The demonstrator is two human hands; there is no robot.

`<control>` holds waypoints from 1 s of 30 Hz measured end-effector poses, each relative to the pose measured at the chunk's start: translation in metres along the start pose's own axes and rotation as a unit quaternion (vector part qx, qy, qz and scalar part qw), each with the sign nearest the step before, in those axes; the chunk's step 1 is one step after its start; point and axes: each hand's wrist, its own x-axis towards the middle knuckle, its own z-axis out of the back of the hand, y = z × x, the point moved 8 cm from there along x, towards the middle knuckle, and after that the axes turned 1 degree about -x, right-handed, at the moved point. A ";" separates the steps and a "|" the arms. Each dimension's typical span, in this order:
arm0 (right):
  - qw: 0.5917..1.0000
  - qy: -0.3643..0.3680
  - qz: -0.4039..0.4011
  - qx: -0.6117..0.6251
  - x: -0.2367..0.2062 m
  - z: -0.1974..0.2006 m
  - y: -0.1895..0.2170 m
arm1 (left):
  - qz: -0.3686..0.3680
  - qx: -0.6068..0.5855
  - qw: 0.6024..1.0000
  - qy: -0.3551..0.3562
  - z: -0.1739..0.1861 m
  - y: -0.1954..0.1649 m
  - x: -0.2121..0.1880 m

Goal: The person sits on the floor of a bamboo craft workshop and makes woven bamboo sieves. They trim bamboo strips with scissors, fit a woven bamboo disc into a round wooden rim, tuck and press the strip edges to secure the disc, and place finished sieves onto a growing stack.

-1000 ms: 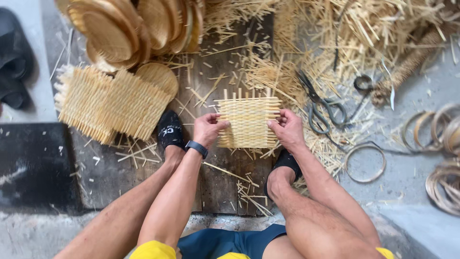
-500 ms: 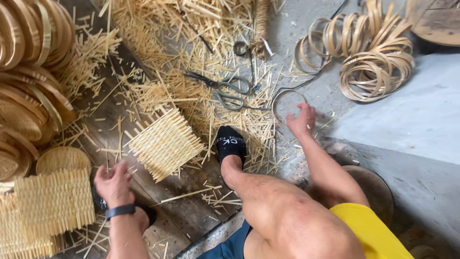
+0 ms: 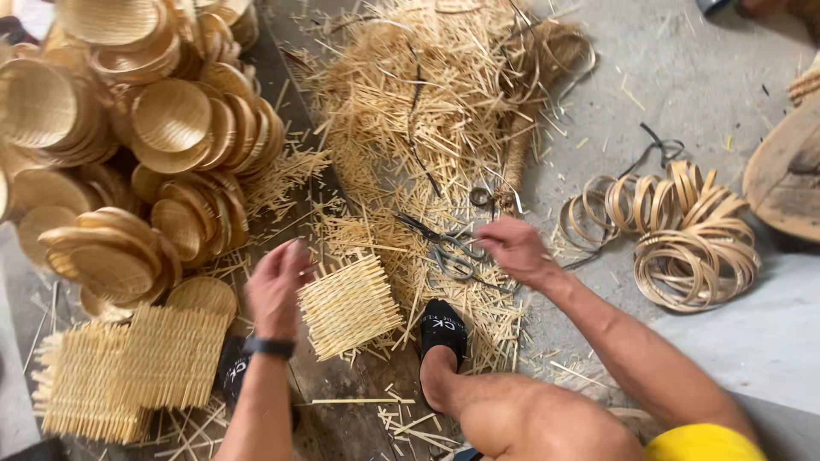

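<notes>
Both hands moved: right hand (image 3: 511, 248) touches scissors (image 3: 444, 248) (metal).

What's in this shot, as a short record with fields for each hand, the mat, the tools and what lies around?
left hand: raised beside the woven mat's left edge, blurred; contact cannot be told
right hand: over the scissors, fingers bent; grip unclear
woven mat: square, pale strips, flat on the dark plank
scissors: lying on straw scraps
left side: stacked woven bowls; pile of flat mats
right side: coiled bamboo rings on the concrete floor
</notes>
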 end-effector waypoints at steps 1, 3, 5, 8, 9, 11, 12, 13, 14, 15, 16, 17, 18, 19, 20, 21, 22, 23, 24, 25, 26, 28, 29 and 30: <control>0.993 0.033 0.107 0.032 0.014 -0.001 0.054 | 0.027 -0.001 0.998 0.064 -0.031 -0.014 -0.007; 0.960 0.086 0.265 0.035 0.026 -0.007 0.151 | 0.119 -0.090 0.969 0.197 -0.087 -0.033 -0.031; 0.937 0.089 0.336 -0.026 0.032 -0.012 0.222 | 0.259 -0.133 0.886 0.360 -0.124 -0.043 -0.071; 0.914 0.029 0.388 -0.113 0.036 -0.013 0.286 | 0.287 -0.283 0.847 0.348 -0.112 -0.068 -0.093; 0.908 0.008 0.400 -0.128 0.036 -0.015 0.298 | 0.266 -0.285 0.866 0.314 -0.100 -0.070 -0.092; 0.900 0.001 0.411 -0.147 0.035 -0.025 0.310 | 0.227 -0.288 0.899 0.240 -0.075 -0.069 -0.091; 0.899 0.013 0.410 -0.153 0.034 -0.034 0.311 | 0.223 -0.297 0.900 0.227 -0.066 -0.066 -0.093; 0.897 0.023 0.410 -0.161 0.033 -0.043 0.311 | 0.217 -0.306 0.901 0.217 -0.060 -0.062 -0.094; 0.898 0.028 0.407 -0.163 0.033 -0.051 0.311 | 0.212 -0.313 0.902 0.207 -0.054 -0.058 -0.094; 0.900 0.035 0.401 -0.165 0.033 -0.059 0.310 | 0.218 -0.316 0.902 0.196 -0.051 -0.051 -0.094; 0.902 0.042 0.396 -0.168 0.033 -0.067 0.310 | 0.223 -0.321 0.901 0.186 -0.048 -0.045 -0.094; 0.903 0.045 0.389 -0.177 0.036 -0.073 0.310 | 0.226 -0.325 0.901 0.178 -0.046 -0.040 -0.091; 0.905 0.052 0.380 -0.183 0.039 -0.078 0.309 | 0.208 -0.329 0.903 0.182 -0.044 -0.040 -0.088; 0.907 0.061 0.372 -0.188 0.042 -0.081 0.309 | 0.191 -0.334 0.905 0.183 -0.042 -0.039 -0.083; 0.920 0.052 0.362 -0.137 0.047 -0.077 0.310 | 0.172 -0.338 0.907 0.184 -0.039 -0.039 -0.078; 0.931 0.039 0.352 -0.085 0.052 -0.071 0.310 | 0.166 -0.342 0.903 0.200 -0.037 -0.040 -0.073; 0.939 0.025 0.341 -0.031 0.059 -0.065 0.309 | 0.158 -0.344 0.900 0.217 -0.034 -0.041 -0.066; 0.978 0.051 0.194 0.053 0.074 -0.064 0.287 | 0.151 -0.346 0.897 0.232 -0.030 -0.042 -0.061; 0.987 0.080 0.040 0.132 0.083 -0.067 0.262 | 0.097 -0.404 0.889 0.191 -0.014 -0.048 -0.050; 0.966 0.109 -0.116 0.203 0.082 -0.076 0.236 | 0.043 -0.460 0.874 0.149 0.005 -0.053 -0.041; 0.923 0.132 -0.127 0.339 0.082 -0.082 0.234 | -0.012 -0.511 0.853 0.107 0.023 -0.057 -0.034; 0.778 0.172 -0.149 0.585 0.079 -0.095 0.232 | -0.005 -0.557 0.822 0.118 0.033 -0.056 -0.029; 0.761 0.183 -0.156 0.603 0.079 -0.100 0.227 | -0.001 -0.580 0.805 0.123 0.037 -0.056 -0.027; 0.742 0.195 -0.165 0.620 0.077 -0.107 0.223 | 0.017 -0.539 0.827 0.158 0.035 -0.056 -0.027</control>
